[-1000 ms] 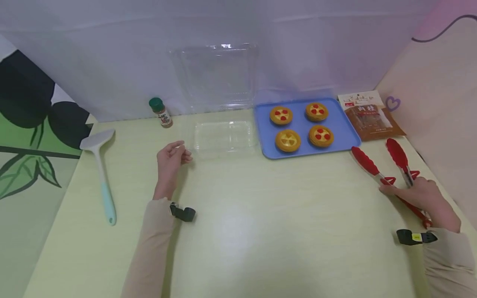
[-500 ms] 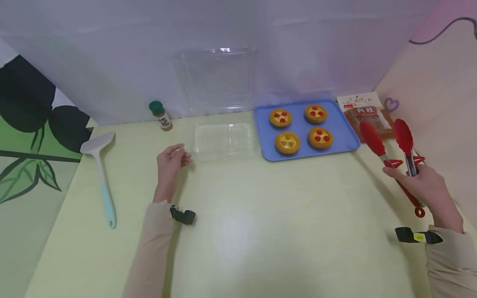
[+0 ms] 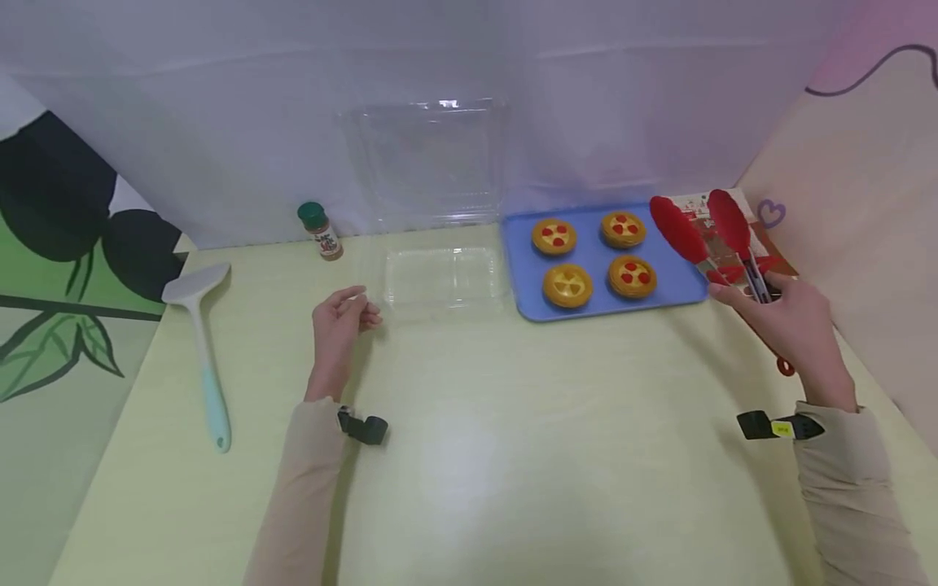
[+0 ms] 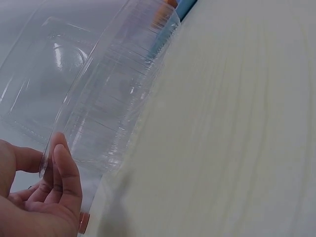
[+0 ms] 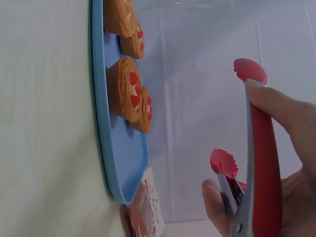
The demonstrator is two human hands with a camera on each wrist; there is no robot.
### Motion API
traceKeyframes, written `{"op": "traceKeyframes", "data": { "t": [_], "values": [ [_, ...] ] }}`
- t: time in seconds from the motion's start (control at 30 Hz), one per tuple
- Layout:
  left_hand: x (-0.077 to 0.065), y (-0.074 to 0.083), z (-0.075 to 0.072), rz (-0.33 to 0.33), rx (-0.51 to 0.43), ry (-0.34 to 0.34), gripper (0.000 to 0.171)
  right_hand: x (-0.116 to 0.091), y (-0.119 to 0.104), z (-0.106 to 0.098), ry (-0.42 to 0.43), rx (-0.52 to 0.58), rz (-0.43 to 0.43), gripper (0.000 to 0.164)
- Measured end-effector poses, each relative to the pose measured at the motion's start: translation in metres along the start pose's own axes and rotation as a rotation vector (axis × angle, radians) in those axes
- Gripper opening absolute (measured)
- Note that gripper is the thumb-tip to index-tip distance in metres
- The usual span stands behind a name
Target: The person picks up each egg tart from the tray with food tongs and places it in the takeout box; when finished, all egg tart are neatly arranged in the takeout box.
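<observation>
My right hand (image 3: 795,330) grips a pair of red-tipped tongs (image 3: 677,229) around the handles, raised above the table. Their two heads stand apart, over the right end of a blue tray (image 3: 677,281) and a packet behind. Several egg tarts lie on the tray, most with red pieces on top, such as the tart (image 5: 124,90) in the right wrist view. A clear plastic container (image 3: 440,277) stands with its lid up, left of the tray. At its left front corner my left hand (image 4: 52,190) pinches the rim between thumb and fingers.
A spice jar (image 3: 322,232) with a green cap stands behind the left hand. Farther left lies a spatula (image 3: 201,350) with a pale blue handle. A brown and white packet (image 3: 773,244) lies right of the tray, partly behind the tongs. Walls border the back and right.
My right hand has lifted the tongs off the table and carried them left and forward, toward the tray. The left hand stays at the container's corner.
</observation>
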State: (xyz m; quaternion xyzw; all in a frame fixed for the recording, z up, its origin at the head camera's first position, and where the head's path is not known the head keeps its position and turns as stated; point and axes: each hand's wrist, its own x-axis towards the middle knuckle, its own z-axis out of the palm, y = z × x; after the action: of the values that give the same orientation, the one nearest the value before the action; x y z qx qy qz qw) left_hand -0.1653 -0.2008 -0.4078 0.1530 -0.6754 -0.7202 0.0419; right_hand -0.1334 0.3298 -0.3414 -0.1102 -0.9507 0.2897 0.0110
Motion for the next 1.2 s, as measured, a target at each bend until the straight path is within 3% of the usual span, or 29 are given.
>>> {"op": "traceKeyframes", "data": {
  "t": [0.2,0.57,0.83,1.2],
  "values": [
    [0.0,-0.001,0.001,0.004,-0.001,0.002,0.035,0.019,-0.008,0.01,0.016,-0.03,-0.105,0.063],
    [-0.003,0.002,0.002,0.012,0.016,0.001,0.035,0.047,-0.016,0.018,-0.018,-0.043,-0.105,0.074],
    [-0.004,0.001,0.003,0.014,0.023,0.013,0.035,0.065,-0.022,0.018,-0.096,-0.088,-0.103,0.084],
    [-0.005,0.002,0.002,0.005,0.042,0.013,0.036,0.084,-0.029,0.025,-0.106,-0.209,-0.111,0.068]
  ]
}}
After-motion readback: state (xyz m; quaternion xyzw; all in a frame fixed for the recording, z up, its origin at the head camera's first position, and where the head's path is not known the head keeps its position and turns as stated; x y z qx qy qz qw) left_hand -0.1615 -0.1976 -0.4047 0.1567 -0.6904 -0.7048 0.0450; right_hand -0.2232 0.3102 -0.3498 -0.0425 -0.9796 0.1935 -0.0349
